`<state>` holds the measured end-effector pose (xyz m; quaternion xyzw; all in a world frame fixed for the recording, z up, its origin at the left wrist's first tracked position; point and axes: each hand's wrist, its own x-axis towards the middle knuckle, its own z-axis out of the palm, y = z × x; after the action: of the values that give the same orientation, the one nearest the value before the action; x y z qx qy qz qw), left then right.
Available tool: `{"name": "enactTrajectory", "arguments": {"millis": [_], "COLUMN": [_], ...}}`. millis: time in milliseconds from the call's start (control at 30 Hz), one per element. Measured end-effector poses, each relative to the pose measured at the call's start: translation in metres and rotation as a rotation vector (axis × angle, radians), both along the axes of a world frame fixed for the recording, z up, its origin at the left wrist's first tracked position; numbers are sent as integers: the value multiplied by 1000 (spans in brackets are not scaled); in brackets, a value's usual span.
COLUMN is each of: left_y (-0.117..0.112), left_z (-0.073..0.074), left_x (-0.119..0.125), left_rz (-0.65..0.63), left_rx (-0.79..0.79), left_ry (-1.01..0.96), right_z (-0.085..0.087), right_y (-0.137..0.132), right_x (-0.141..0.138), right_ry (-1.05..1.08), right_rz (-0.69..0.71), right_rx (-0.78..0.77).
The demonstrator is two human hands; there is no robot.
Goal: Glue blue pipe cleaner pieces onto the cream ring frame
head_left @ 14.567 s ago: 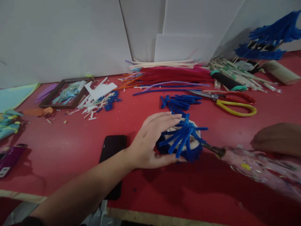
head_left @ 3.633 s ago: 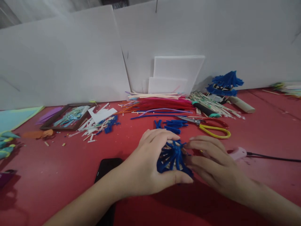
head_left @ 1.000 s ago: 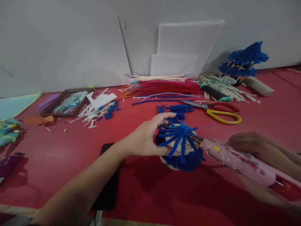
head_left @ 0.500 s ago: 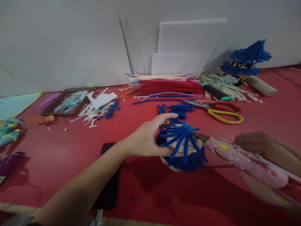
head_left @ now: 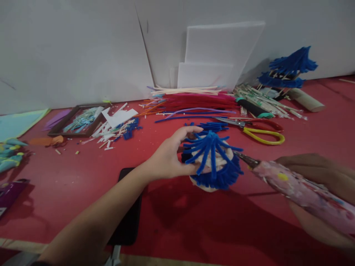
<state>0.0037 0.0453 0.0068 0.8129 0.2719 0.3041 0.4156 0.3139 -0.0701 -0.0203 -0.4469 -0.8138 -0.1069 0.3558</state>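
My left hand (head_left: 169, 157) grips a small cone-shaped craft piece (head_left: 212, 162) covered in blue pipe-cleaner strands, lifted a little above the red table (head_left: 83, 177). My right hand (head_left: 313, 170) is wrapped round a pink glue gun (head_left: 299, 192) at the right edge. The gun's metal nozzle points left and sits just off the craft piece's right side. Loose cut blue pipe-cleaner bits (head_left: 215, 127) lie just behind the craft piece.
Scissors with yellow and red handles (head_left: 256, 131) lie behind. A pile of long pipe cleaners (head_left: 194, 101) and white foam boards (head_left: 219, 55) stand at the back. A finished blue piece (head_left: 288, 68) is at far right. A black phone (head_left: 127, 207) lies near the front edge.
My left hand has raised and tilted the blue craft piece slightly up and left. The glue gun's nozzle has drawn back a little to the right of it.
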Motion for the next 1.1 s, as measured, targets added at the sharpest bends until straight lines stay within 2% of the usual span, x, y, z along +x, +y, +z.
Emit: {"name": "enactTrajectory", "arguments": {"millis": [100,233,333,633,933,1100], "left_y": [4,6,5,1,-1,1], "left_z": [-3,-5,-4,1,2,0], "left_x": [-2,-3,-2,1,1,0], "left_rz": [87,146,179,152,154,152], "left_rx": [15,99,134,229,203,212], "left_ry": [-42,-42,-23,-23,-11,-24], "right_z": [3,5,5,7,2,7], "right_y": [-2,-8,-9,-9,-9,-10], "right_x": [-3,-18,-24,-20,-17,-21], "right_ry": [-67,-2,13,-90,-87,-84], "right_rz": [78,-57,-66,-66,-101,-96], "right_rx": [14,0,-16,8,-3,-10]}}
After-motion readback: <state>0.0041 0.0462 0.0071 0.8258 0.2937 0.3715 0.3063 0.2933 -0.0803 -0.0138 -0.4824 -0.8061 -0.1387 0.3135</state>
